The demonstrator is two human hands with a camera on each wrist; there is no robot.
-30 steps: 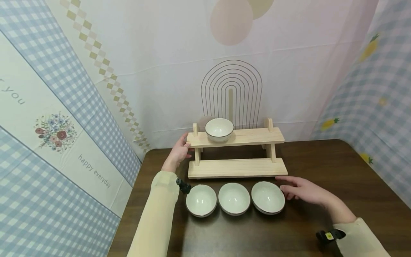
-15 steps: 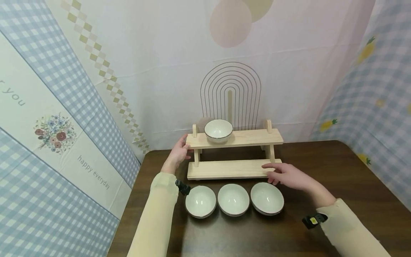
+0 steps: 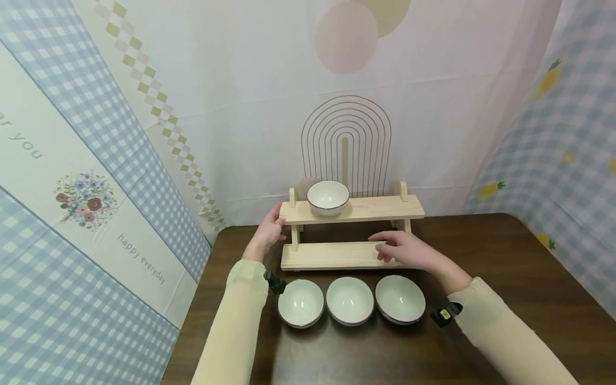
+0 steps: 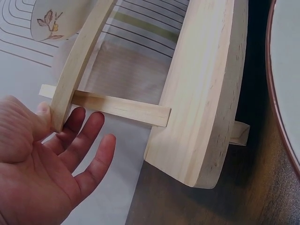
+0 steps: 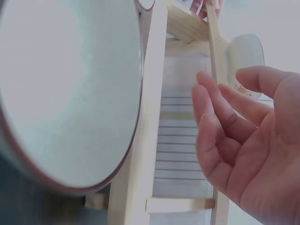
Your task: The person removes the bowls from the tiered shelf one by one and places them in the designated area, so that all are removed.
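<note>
A two-tier wooden display stand [image 3: 332,255] stands at the back of the table. On its upper board, left of the middle, sits a white bowl [image 3: 328,197] with a dark rim. My left hand [image 3: 267,231] holds the left end of that upper board; in the left wrist view its thumb is at the board's end and the other fingers [image 4: 96,161] curve loosely below. My right hand [image 3: 409,250] hovers over the right part of the lower board, holding nothing, its fingers relaxed and slightly bent. Three matching bowls stand in front: left [image 3: 300,303], middle [image 3: 349,301] and right [image 3: 400,299].
The dark wooden table [image 3: 346,355] ends at the back against a patterned cloth [image 3: 260,133]. Upright pegs rise at both ends of the upper board, the right peg [image 3: 402,191] beyond my right hand. Checked cloth [image 3: 577,160] hangs at the right.
My right hand has moved left and away from me, from beside the right bowl to over the lower board. My left hand and the bowls have stayed in place.
</note>
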